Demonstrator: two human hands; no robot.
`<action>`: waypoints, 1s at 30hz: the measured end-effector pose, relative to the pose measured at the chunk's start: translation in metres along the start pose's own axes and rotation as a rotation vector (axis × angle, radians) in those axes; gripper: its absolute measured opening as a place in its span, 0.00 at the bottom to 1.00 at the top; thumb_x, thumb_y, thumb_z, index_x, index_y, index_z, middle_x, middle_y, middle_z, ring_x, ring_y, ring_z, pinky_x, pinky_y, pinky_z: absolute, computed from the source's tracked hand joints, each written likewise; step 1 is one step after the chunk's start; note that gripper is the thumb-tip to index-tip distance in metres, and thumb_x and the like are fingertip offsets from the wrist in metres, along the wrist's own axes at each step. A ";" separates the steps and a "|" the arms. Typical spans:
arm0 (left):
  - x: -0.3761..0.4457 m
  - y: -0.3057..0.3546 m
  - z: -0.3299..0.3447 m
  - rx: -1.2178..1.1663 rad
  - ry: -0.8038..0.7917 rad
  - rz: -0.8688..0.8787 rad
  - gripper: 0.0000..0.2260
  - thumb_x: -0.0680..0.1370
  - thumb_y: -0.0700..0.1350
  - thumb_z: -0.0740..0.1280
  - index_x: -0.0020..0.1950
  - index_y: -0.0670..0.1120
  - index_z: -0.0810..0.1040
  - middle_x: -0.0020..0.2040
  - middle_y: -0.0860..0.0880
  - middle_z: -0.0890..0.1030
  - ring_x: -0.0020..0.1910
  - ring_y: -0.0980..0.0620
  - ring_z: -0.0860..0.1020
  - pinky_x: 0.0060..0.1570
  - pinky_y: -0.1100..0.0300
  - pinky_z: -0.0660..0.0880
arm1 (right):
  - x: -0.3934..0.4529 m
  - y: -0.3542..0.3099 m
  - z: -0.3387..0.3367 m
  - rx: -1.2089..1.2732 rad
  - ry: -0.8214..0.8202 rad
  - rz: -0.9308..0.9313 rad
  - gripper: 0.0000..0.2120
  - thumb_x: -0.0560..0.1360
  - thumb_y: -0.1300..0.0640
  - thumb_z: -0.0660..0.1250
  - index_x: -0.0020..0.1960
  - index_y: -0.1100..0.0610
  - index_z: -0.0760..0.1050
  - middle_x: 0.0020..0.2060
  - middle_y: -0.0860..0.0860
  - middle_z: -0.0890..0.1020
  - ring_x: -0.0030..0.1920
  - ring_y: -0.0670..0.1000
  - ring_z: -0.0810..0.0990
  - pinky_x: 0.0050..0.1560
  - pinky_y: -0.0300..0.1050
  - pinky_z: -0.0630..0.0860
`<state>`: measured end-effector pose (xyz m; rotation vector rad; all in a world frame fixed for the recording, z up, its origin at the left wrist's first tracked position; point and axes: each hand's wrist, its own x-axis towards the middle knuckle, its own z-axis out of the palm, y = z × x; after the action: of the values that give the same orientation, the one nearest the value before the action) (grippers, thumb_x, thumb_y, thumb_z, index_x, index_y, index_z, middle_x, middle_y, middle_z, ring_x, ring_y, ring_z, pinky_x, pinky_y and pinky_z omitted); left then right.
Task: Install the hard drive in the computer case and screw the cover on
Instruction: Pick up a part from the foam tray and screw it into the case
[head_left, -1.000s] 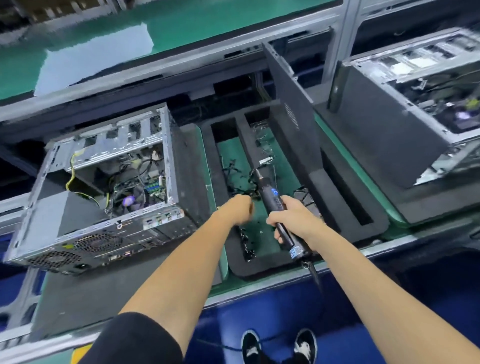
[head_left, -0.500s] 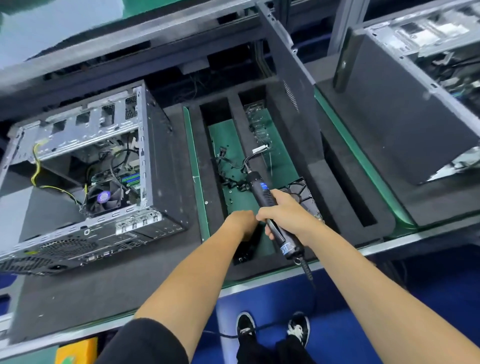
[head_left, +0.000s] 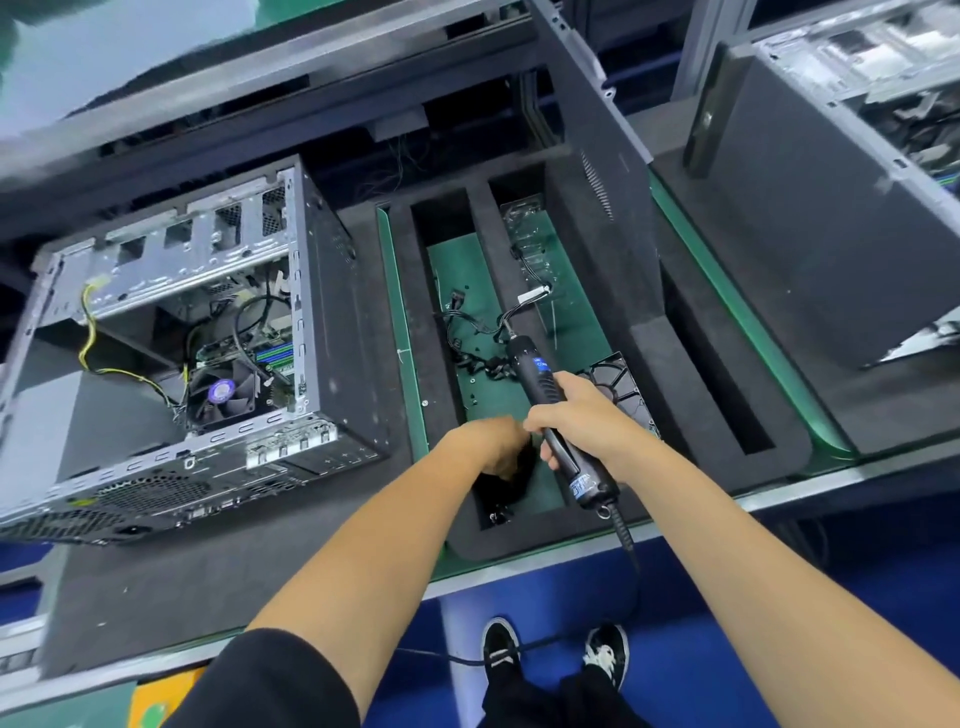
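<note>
- Head view: an open computer case (head_left: 171, 358) is shown on its side on the desk (head_left: 156, 597), to the left, with fan and cables exposed.
- A black foam tray (head_left: 691, 374) with green-floored slots is seen just right of the case; loose cables (head_left: 478, 338) lie in one slot.
- The hard drive (head_left: 626, 387) is seen in the tray, partly hidden behind the right hand (head_left: 582, 421).
- An electric screwdriver (head_left: 550, 410) is gripped by the right hand, tip pointing away over the cables.
- The left hand (head_left: 488, 447) is lowered into the near slot; its grip cannot be told.
- The cover (head_left: 587, 119) is stood upright in the tray.
</note>
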<state>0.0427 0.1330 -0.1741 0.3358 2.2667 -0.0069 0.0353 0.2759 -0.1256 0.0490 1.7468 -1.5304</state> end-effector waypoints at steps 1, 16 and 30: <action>-0.001 0.002 0.004 0.042 -0.039 0.018 0.14 0.74 0.41 0.67 0.60 0.43 0.73 0.53 0.46 0.77 0.48 0.46 0.76 0.49 0.55 0.75 | 0.000 0.000 0.001 0.009 -0.003 0.001 0.15 0.70 0.66 0.68 0.55 0.61 0.68 0.29 0.55 0.76 0.24 0.54 0.76 0.26 0.44 0.75; -0.008 0.020 0.020 0.125 -0.095 0.073 0.12 0.75 0.36 0.61 0.59 0.41 0.71 0.45 0.46 0.72 0.44 0.45 0.73 0.43 0.54 0.75 | -0.002 0.001 0.005 -0.014 0.005 0.005 0.13 0.71 0.65 0.68 0.52 0.59 0.68 0.31 0.57 0.76 0.24 0.53 0.77 0.26 0.43 0.75; 0.000 -0.008 -0.005 0.204 0.197 -0.211 0.13 0.75 0.43 0.69 0.58 0.43 0.74 0.55 0.44 0.78 0.53 0.43 0.78 0.44 0.55 0.68 | -0.003 0.004 -0.011 -0.022 0.043 0.026 0.14 0.71 0.64 0.68 0.55 0.61 0.69 0.34 0.57 0.75 0.26 0.53 0.77 0.30 0.47 0.77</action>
<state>0.0369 0.1254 -0.1719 0.2098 2.4938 -0.3296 0.0334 0.2875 -0.1279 0.0934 1.7894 -1.5012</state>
